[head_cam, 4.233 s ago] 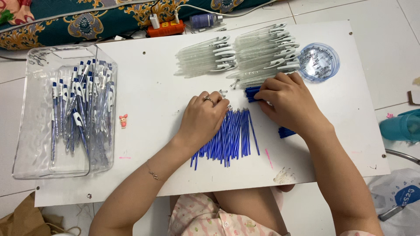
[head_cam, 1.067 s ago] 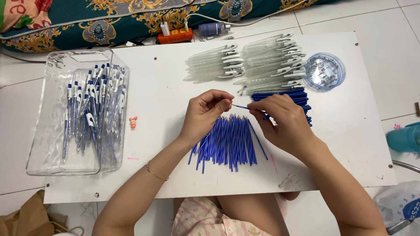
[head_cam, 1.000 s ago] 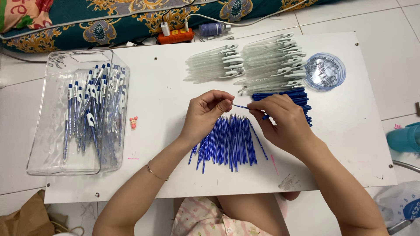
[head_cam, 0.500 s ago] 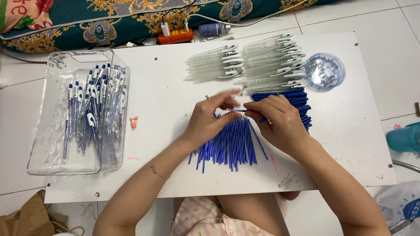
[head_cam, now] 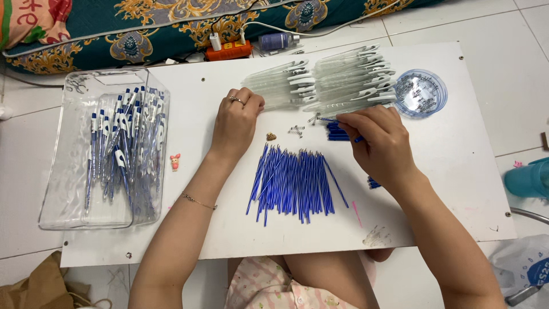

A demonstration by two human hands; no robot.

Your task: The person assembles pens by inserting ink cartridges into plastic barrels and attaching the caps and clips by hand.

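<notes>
The left hand (head_cam: pixel 235 121) has moved up to the clear barrels (head_cam: pixel 280 88), fingers curled on one. The right hand (head_cam: pixel 380 143) pinches a blue refill (head_cam: pixel 330 120) above the refill pile (head_cam: pixel 294 182).

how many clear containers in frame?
2: a large clear plastic bin of finished pens at the board's left edge, and a small round clear dish of springs at upper right, beyond the right hand.

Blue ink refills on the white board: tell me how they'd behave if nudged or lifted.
The blue refills look thin and round, so they would probably roll or fan out when pushed. They seem light, likely bending slightly. Lying loose and unbundled, a handful could slip apart.
</notes>
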